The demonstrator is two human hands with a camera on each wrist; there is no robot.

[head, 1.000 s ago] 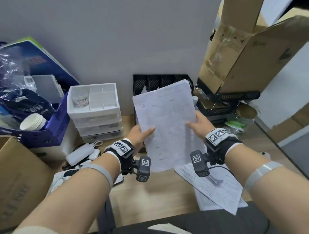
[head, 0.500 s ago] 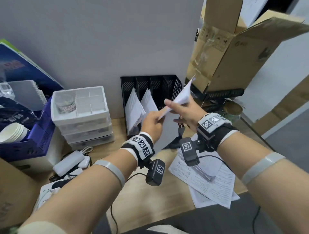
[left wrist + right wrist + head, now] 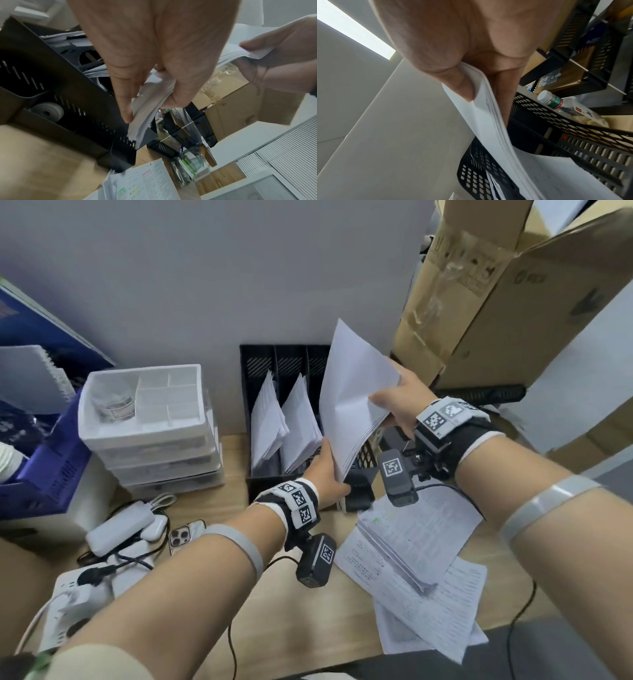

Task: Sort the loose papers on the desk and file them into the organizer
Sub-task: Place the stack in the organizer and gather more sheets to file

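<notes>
Counts on the bench

Two hands, left (image 3: 327, 474) and right (image 3: 400, 402), held one sheaf of paper (image 3: 352, 392). One black organizer (image 3: 260, 357) held two filed bundles, one (image 3: 269, 419) beside the other (image 3: 301, 422). One loose pile of printed sheets (image 3: 421, 559) lay nearby, with one white drawer unit (image 3: 150, 419), one phone (image 3: 181, 535) and one large cardboard box (image 3: 496, 302).

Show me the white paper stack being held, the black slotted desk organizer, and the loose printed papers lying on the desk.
White paper stack (image 3: 352, 392), head view, blank top sheet.
Black slotted desk organizer (image 3: 247, 392), head view, left side wall.
Loose printed papers (image 3: 421, 539), head view, top printed page.
</notes>
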